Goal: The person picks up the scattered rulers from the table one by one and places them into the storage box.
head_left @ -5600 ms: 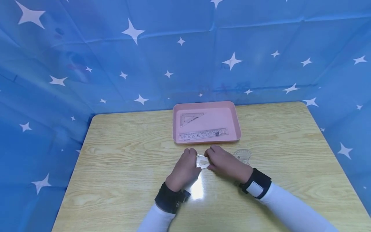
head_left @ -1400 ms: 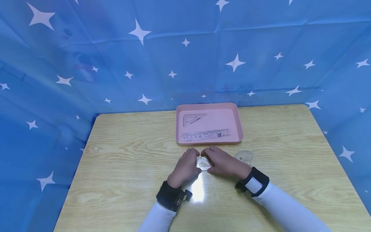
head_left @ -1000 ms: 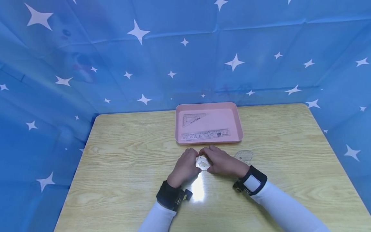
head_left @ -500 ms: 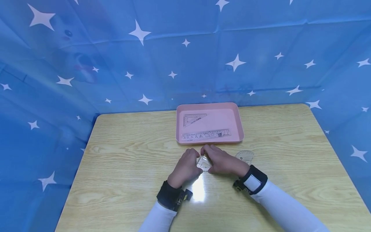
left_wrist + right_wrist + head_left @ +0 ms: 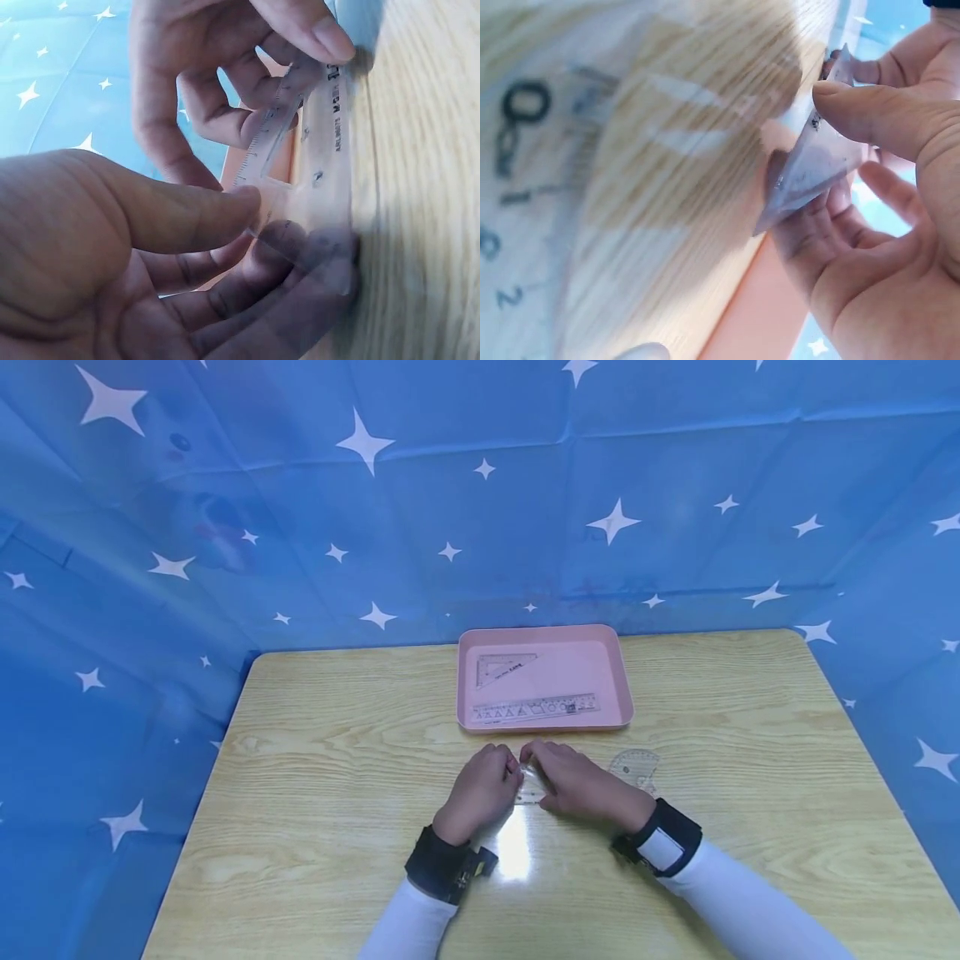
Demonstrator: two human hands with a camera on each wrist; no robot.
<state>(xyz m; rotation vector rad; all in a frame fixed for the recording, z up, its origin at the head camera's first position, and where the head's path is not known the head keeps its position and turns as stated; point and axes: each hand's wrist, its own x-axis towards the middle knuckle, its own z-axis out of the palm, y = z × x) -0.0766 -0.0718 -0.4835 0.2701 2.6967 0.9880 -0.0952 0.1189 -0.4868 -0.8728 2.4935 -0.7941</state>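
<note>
A clear set square (image 5: 531,789) is occupying both hands on the near side of the pink tray (image 5: 620,693), with the left hand (image 5: 480,789) sitting at its 9 o'clock side and the right hand (image 5: 581,787) at its 3 o'clock side. The left fingers are pinching one corner, the thumb pressing on one face and the others curling behind. The right fingers are also pinching the piece, the thumb lying over an edge and the rest supporting from behind. In the left wrist view the piece is standing tilted, its long side running close to the desk (image 5: 322,777); whether that edge is touching the wood, I cannot tell. The tray is lying at 12 o'clock from the hands and is holding a ruler (image 5: 536,708) along its 6 o'clock side and another set square (image 5: 498,666) toward its 10 o'clock corner. A clear protractor (image 5: 634,765) is resting on the desk at roughly 3 o'clock from the held piece, just beside the right hand. In my judgement, the step in hand is the two-handed handling and turning of this set square. The next move is probably calling for a light, even hold by the edges, with neither hand releasing until the other is bearing the piece securely, and with the right wrist staying off the protractor.
</note>
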